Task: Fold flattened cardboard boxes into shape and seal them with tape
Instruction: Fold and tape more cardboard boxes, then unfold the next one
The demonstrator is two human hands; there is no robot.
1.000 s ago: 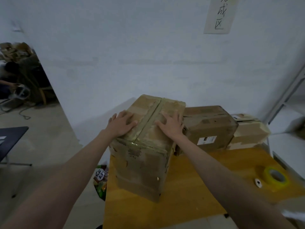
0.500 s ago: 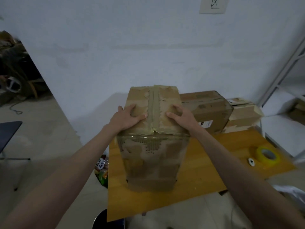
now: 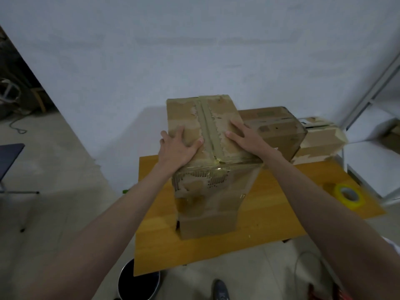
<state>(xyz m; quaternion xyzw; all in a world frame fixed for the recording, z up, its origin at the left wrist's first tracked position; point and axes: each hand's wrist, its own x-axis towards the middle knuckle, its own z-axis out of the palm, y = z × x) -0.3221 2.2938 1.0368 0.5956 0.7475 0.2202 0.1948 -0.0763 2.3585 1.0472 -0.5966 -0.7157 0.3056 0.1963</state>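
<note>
I've got left hand (image 3: pixel 179 146) and right hand (image 3: pixel 244 137) flat, fingers spread, on the taped box (image 3: pixel 207 169) | risk: uneven pressing tips it off the table (image 3: pixel 270 213)

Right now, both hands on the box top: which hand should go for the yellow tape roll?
Right hand, probably. The yellow tape roll lies on the table to the right of the box, on that hand's side, with bare tabletop between. The left hand would have to cross over the box.
</note>
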